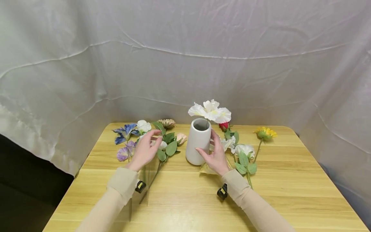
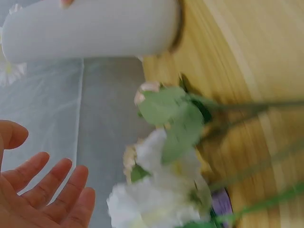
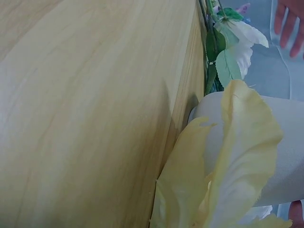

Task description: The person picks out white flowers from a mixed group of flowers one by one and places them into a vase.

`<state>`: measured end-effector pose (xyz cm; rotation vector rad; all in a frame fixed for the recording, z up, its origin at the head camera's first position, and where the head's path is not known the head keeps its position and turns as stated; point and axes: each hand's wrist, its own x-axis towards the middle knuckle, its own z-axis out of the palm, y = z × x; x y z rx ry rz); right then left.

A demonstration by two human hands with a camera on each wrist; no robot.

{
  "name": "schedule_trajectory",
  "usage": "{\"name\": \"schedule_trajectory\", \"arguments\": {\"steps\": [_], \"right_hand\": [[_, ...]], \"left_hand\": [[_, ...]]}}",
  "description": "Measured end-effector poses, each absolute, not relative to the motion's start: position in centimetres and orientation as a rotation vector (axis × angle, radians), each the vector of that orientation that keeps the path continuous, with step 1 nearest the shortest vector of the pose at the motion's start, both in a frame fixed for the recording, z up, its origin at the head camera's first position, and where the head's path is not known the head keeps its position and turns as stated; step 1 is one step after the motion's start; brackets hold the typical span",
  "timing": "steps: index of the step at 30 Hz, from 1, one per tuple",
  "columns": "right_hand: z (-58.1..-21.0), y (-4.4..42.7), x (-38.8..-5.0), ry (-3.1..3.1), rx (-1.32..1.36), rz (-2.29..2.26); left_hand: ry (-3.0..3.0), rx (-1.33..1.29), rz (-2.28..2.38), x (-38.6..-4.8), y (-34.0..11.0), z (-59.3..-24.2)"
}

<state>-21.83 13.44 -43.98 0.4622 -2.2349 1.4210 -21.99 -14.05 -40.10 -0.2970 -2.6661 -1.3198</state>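
One white tapered vase [image 1: 192,146], upright on wood-grain table [image 1: 185,203], one white ruffled flower [image 1: 212,112] in its mouth, my right hand [image 1: 216,157] gripping the vase's side, my left hand [image 1: 146,149], fingers loosely extended, near green leaves [image 1: 171,148].

Smooth white tapered vase [image 1: 195,145], round-mouthed, stands upright on the pale wooden table [image 1: 284,196], gripped at its side by the right hand [image 1: 215,158]; one large white ruffled flower [image 1: 211,112] rises from its mouth, leaning right. Left hand [image 1: 147,149], fingers loosely spread, hovers beside the vase, near a pale-pink bloom [image 1: 181,138] with broad green leaves, lying down.
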Motion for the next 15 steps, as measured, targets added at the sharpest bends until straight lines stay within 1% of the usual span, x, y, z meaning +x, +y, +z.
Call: {"name": "schedule_trajectory", "arguments": {"steps": [5,10,15], "right_hand": [[-42.5,13.1,-20.7,-2.226,0.487,1.418],[-42.6,13.1,-20.7,-2.236,0.468,1.43],[-42.9,13.1,-20.9,-2.264,0.422,1.449]], "left_hand": [[-2.665,-0.251,-1.196,-21.1,-15.9,-40.3],[-2.714,-0.204,-1.015,-20.2,-17.3,-40.5],[-2.787,-0.222,-0.869,-19.4,-18.2,-40.7]]}}
